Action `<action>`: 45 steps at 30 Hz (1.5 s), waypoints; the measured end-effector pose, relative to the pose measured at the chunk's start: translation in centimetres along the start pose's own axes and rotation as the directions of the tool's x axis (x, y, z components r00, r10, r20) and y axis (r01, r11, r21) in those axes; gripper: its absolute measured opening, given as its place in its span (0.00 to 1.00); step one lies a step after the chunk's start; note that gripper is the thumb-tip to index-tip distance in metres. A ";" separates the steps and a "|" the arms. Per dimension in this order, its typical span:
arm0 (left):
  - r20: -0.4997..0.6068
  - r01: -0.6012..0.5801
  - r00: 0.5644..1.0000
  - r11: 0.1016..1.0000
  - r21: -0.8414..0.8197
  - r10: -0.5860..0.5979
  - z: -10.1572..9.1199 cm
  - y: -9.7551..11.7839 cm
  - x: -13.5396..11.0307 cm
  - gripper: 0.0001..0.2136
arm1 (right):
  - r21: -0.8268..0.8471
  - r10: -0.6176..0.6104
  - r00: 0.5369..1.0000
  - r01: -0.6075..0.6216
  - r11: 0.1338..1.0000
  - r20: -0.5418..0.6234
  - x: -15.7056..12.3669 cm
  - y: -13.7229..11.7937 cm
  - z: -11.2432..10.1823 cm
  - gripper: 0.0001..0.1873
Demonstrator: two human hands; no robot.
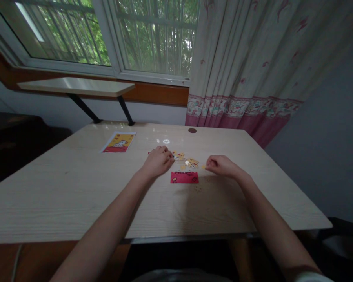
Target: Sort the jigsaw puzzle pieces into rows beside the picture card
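Observation:
Loose yellow and white jigsaw puzzle pieces point(191, 162) lie in a small heap on the table between my hands. My left hand point(159, 161) rests at the heap's left side, fingers curled and tips among the pieces; what they grip is hidden. To the right of the heap, my right hand point(221, 166) is closed in a pinch, with a small yellow puzzle piece point(204, 167) at its fingertips. Just in front of the heap lies a joined red puzzle section point(184, 178) with dark line drawings and an uneven upper edge.
A printed picture card point(119, 142) in yellow and red lies at the back left of the table point(85, 196). Several pale pieces point(197, 188) lie below the red section. A raised shelf point(79, 85) stands at the back left; a curtain point(241, 70) hangs behind.

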State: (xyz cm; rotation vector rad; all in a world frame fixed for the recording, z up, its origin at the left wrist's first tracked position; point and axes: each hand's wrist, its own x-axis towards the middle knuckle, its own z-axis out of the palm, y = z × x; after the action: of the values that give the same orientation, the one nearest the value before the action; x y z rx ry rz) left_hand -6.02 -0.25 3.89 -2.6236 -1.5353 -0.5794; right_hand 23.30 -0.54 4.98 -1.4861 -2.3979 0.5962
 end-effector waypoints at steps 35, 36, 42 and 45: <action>-0.050 0.054 0.997 0.988 -0.143 -0.061 1.5 -1.2 0.7 0.14 | -0.230 -0.097 0.988 0.068 0.971 -0.117 5.0 -4.7 4.6 0.22; -0.058 0.013 0.998 0.992 -0.125 -0.020 1.8 -0.9 0.7 0.14 | -0.220 -0.102 0.988 0.074 0.973 -0.118 5.0 -4.6 4.8 0.21; 0.026 -0.074 0.997 0.997 -0.030 0.075 2.7 0.8 0.8 0.15 | -0.106 -0.212 0.968 0.199 0.974 -0.137 4.8 -2.5 5.0 0.16; -0.005 -0.006 1.000 1.000 0.020 0.006 2.3 0.7 0.6 0.14 | -0.108 -0.212 0.963 0.195 0.975 -0.168 4.7 -1.6 4.8 0.14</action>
State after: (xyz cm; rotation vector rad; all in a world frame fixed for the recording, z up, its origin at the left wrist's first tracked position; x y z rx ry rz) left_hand -4.52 0.41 2.03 -2.6094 -1.5225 -0.5667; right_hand 17.88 2.06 1.52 -1.2450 -2.4232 0.2975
